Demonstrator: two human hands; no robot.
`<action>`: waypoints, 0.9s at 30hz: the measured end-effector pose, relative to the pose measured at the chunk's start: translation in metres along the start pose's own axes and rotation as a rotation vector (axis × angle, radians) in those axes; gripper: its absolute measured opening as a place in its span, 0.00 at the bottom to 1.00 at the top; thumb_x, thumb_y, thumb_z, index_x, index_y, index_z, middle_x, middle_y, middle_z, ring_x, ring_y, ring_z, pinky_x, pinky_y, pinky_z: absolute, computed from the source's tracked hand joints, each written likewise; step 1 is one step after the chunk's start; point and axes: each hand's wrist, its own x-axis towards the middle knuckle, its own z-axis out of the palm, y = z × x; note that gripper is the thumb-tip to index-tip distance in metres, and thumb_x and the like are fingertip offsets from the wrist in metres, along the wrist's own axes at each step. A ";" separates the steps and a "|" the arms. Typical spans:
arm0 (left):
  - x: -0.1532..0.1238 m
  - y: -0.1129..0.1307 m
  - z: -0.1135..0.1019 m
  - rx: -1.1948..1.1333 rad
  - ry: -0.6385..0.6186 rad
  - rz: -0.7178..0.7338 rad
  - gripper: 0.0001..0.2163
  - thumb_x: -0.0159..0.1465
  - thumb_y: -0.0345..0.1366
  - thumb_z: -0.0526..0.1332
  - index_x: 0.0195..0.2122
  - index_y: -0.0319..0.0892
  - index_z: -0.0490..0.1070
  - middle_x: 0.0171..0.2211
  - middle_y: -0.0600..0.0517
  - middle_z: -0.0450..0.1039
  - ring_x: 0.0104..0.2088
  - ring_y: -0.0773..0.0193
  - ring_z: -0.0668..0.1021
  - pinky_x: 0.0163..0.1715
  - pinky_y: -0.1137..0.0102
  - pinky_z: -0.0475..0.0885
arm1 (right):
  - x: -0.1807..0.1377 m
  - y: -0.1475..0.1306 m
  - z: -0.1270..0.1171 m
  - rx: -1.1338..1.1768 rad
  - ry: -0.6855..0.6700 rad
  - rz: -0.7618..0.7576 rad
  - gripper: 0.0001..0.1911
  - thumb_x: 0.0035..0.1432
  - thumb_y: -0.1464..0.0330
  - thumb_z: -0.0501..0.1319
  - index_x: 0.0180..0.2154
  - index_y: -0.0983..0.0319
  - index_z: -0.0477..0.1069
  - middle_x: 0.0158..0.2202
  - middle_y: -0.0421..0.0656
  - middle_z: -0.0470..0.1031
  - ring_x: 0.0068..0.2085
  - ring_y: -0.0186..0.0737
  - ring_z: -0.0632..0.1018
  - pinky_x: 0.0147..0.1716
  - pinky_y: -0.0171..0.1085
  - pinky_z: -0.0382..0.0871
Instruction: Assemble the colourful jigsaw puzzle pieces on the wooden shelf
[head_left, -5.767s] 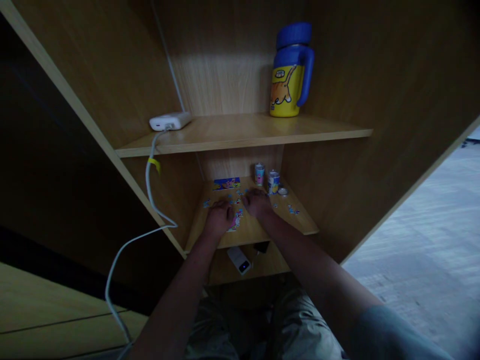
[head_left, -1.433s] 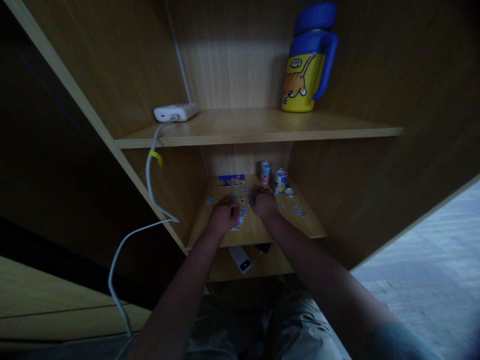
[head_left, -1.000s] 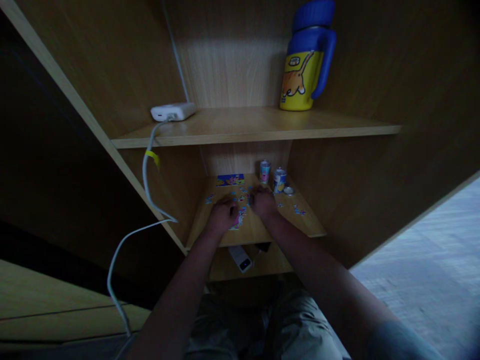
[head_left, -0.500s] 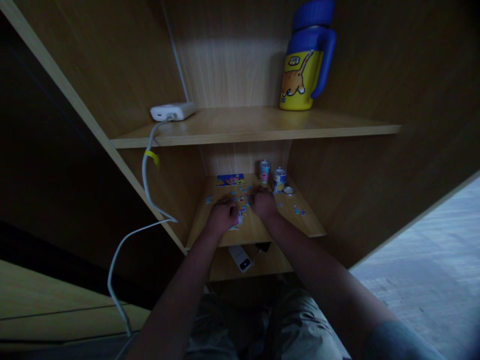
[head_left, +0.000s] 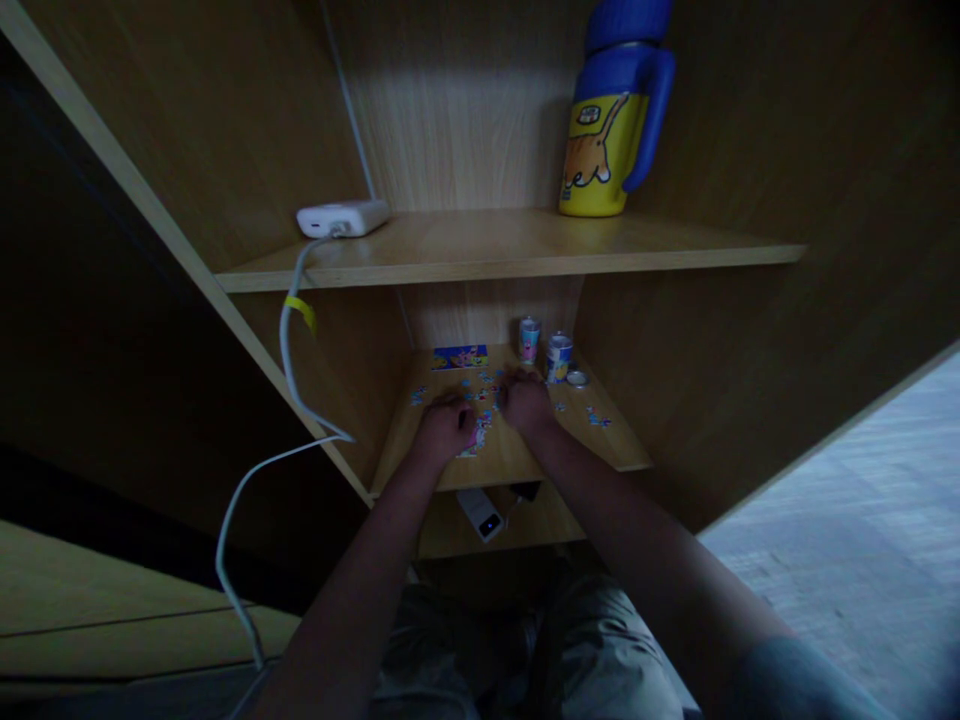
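Small jigsaw puzzle pieces (head_left: pixel 482 394) lie scattered on the lower wooden shelf board (head_left: pixel 517 455). My left hand (head_left: pixel 446 428) is curled at the left edge of a joined, partly pink puzzle section (head_left: pixel 482 430), covering part of it. My right hand (head_left: pixel 527 403) rests just right of the loose pieces, fingers bent and pointing away from me. Its fingertips are hidden behind the hand. Both hands look closed, and whatever is between their fingers is too small or hidden to see. A colourful picture card (head_left: pixel 460 357) lies behind them.
Two small printed tins (head_left: pixel 529 340) (head_left: pixel 558 358) stand at the back right, with a round metal lid (head_left: pixel 577 379) beside them. More pieces (head_left: pixel 598 417) lie to the right. Above are a blue-yellow mug (head_left: pixel 600 150) and a white charger (head_left: pixel 345 217) with a hanging cable (head_left: pixel 286 355). Below sits a power bank (head_left: pixel 480 514).
The view has shifted very slightly. Both hands stay in nearly the same place and pose, and the puzzle pieces show no clear movement.
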 end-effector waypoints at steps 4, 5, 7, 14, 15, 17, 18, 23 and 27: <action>0.000 -0.001 0.001 -0.006 0.003 -0.009 0.09 0.70 0.34 0.61 0.37 0.44 0.81 0.39 0.46 0.83 0.44 0.52 0.82 0.51 0.61 0.75 | 0.000 0.000 0.000 -0.005 -0.004 0.013 0.23 0.77 0.62 0.52 0.58 0.63 0.81 0.60 0.58 0.79 0.58 0.56 0.77 0.58 0.47 0.70; 0.000 -0.002 0.002 -0.007 0.002 -0.009 0.08 0.70 0.34 0.61 0.37 0.45 0.81 0.39 0.46 0.83 0.44 0.52 0.82 0.50 0.61 0.75 | 0.000 0.000 0.000 -0.006 -0.004 0.015 0.23 0.77 0.62 0.52 0.58 0.63 0.81 0.60 0.58 0.79 0.58 0.56 0.77 0.57 0.47 0.70; 0.000 -0.002 0.002 -0.008 -0.001 -0.008 0.08 0.70 0.33 0.61 0.36 0.44 0.80 0.39 0.46 0.83 0.44 0.53 0.82 0.50 0.61 0.75 | 0.000 0.000 0.001 -0.002 0.006 0.015 0.23 0.78 0.62 0.52 0.57 0.63 0.81 0.59 0.57 0.80 0.58 0.56 0.78 0.57 0.47 0.70; 0.000 -0.002 0.001 0.002 -0.003 -0.007 0.09 0.71 0.34 0.61 0.37 0.45 0.80 0.39 0.46 0.82 0.44 0.52 0.82 0.50 0.60 0.76 | 0.000 0.000 0.000 0.013 0.003 0.009 0.22 0.78 0.62 0.52 0.55 0.64 0.82 0.58 0.57 0.80 0.58 0.55 0.78 0.59 0.46 0.69; 0.000 -0.002 0.001 0.005 -0.003 -0.008 0.09 0.71 0.34 0.61 0.37 0.45 0.80 0.39 0.46 0.82 0.44 0.52 0.82 0.50 0.60 0.76 | 0.000 0.000 -0.001 0.012 -0.002 0.012 0.22 0.78 0.63 0.52 0.55 0.64 0.82 0.59 0.57 0.80 0.58 0.55 0.78 0.59 0.46 0.69; 0.000 -0.001 0.001 0.006 -0.001 -0.007 0.09 0.71 0.34 0.60 0.36 0.45 0.80 0.39 0.46 0.82 0.44 0.52 0.82 0.50 0.60 0.76 | -0.001 -0.001 -0.002 0.011 -0.004 0.017 0.22 0.78 0.63 0.52 0.56 0.64 0.81 0.59 0.57 0.80 0.59 0.55 0.77 0.59 0.46 0.69; 0.000 -0.001 0.001 0.006 0.001 -0.005 0.09 0.71 0.34 0.60 0.36 0.45 0.80 0.39 0.46 0.82 0.44 0.52 0.82 0.51 0.60 0.76 | -0.001 -0.001 -0.003 0.011 -0.005 0.019 0.22 0.78 0.62 0.52 0.57 0.64 0.81 0.59 0.57 0.80 0.59 0.55 0.77 0.59 0.46 0.69; -0.001 0.000 0.000 0.010 0.008 -0.009 0.09 0.71 0.34 0.61 0.36 0.45 0.80 0.39 0.46 0.82 0.44 0.53 0.82 0.51 0.61 0.76 | -0.003 -0.001 -0.004 0.025 -0.007 0.022 0.23 0.78 0.62 0.52 0.58 0.64 0.80 0.60 0.58 0.79 0.59 0.56 0.77 0.59 0.47 0.69; 0.000 0.001 0.000 -0.005 -0.009 -0.011 0.08 0.71 0.33 0.62 0.36 0.44 0.80 0.39 0.46 0.82 0.44 0.53 0.82 0.50 0.61 0.76 | -0.002 -0.001 -0.003 0.039 0.005 0.031 0.22 0.77 0.62 0.52 0.58 0.63 0.81 0.59 0.57 0.80 0.58 0.55 0.77 0.59 0.46 0.69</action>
